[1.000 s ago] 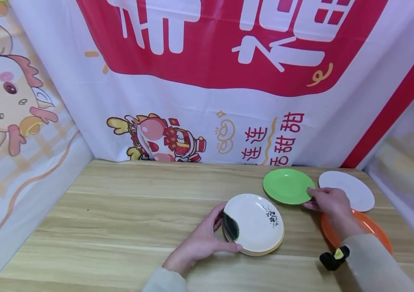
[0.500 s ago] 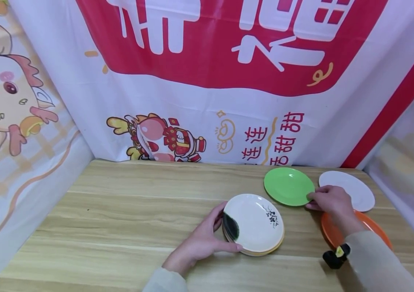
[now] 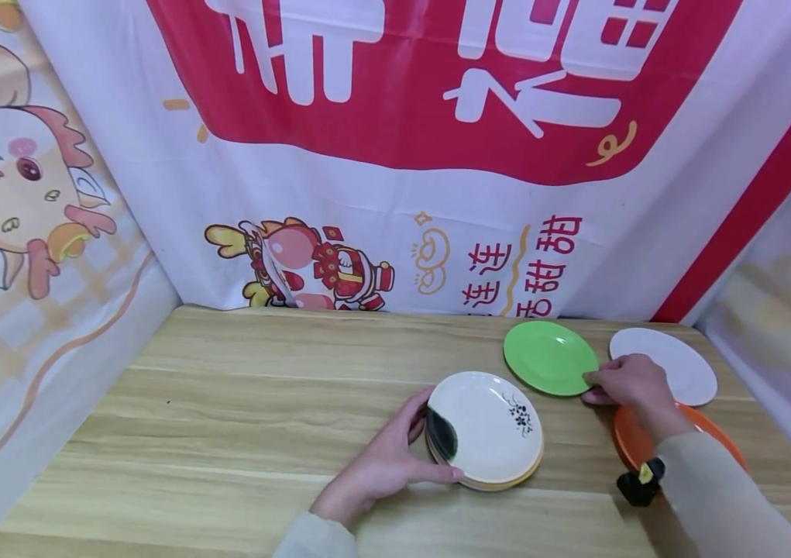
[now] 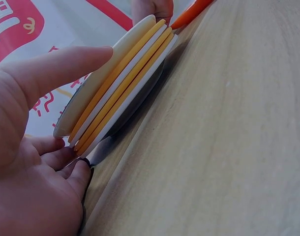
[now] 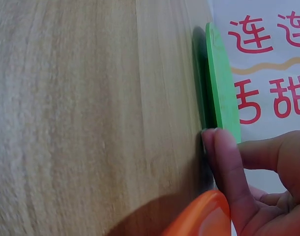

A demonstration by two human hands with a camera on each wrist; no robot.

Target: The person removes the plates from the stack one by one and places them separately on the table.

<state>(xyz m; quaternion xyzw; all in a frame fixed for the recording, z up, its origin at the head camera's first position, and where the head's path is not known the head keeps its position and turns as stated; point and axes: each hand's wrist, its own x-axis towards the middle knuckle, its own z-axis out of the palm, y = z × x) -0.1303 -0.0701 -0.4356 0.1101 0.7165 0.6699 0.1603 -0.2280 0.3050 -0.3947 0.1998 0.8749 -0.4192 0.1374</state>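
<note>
Green plate [image 3: 550, 358] left of right grip [image 3: 632, 384], edge pinched.

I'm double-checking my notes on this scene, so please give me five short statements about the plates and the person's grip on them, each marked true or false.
1. The right grip pinches the rim of the green plate. True.
2. The left grip is on the orange plate. False: it holds the stack of plates.
3. The stack's top plate carries a dark patch. True.
4. In the head view, the right forearm hides part of the orange plate. True.
5. The white plate lies on the person's left of the green plate. False: it lies on the right of it.
</note>
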